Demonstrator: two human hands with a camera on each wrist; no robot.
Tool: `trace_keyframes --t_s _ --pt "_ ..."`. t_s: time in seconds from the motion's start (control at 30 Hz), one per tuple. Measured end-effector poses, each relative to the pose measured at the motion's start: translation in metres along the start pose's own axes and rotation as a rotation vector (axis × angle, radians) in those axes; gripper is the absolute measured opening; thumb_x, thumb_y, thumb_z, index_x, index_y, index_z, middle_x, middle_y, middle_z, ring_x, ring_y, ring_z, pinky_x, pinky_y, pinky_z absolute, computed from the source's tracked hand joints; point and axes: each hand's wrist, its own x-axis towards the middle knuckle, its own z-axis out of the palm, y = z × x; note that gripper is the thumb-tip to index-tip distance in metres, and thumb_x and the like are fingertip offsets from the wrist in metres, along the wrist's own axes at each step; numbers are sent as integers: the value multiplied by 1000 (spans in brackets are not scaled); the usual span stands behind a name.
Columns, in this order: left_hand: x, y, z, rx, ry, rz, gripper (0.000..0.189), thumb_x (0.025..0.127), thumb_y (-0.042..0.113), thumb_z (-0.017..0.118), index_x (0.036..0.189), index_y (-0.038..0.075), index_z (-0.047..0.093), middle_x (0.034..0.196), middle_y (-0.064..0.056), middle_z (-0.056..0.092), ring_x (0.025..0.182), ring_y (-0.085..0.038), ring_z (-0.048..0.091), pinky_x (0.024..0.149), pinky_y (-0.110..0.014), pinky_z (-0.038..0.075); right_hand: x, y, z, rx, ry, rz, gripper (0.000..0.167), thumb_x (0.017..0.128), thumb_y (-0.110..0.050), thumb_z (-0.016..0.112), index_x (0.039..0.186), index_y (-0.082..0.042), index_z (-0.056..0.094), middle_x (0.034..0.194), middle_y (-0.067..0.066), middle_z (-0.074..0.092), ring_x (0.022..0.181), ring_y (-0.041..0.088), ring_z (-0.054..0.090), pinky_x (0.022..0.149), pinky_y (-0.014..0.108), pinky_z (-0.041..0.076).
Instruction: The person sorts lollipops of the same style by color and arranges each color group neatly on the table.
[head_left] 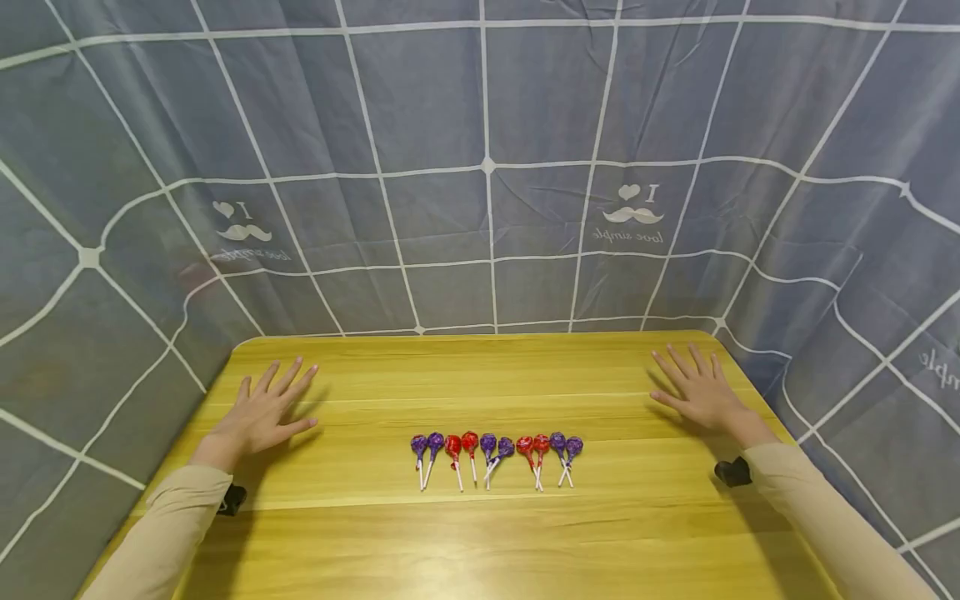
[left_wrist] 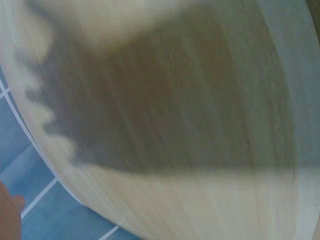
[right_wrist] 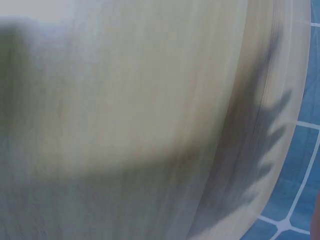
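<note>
Purple-wrapped and red-wrapped lollipops lie in a row of pairs across the middle of the table, among them a purple lollipop (head_left: 418,445) at the left end, a red lollipop (head_left: 453,447) and another purple lollipop (head_left: 574,448) at the right end. Their white sticks point toward me, and some cross. My left hand (head_left: 266,414) is spread over the table's left side, holding nothing. Over the right side my right hand (head_left: 699,390) is spread too, also holding nothing. Both wrist views show mostly wood and hand shadows, with a sliver of left hand (left_wrist: 9,212) at one edge.
The yellow wood-grain table (head_left: 480,542) has rounded far corners. Grey-blue curtain cloth (head_left: 442,212) with white grid lines hangs behind it and along both sides. A black wrist device (head_left: 732,472) sits under the right sleeve, another (head_left: 232,500) under the left.
</note>
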Motion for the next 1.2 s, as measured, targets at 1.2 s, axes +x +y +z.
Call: trace_keyframes --t_s 1.2 --pt "-5 81 9 183 238 124 63 87 39 68 141 17 47 132 -17 57 111 -38 59 86 -57 48 -12 -77 -7 41 132 -144 64 87 -24 69 143 -7 42 130 23 57 115 45 54 94 63 41"
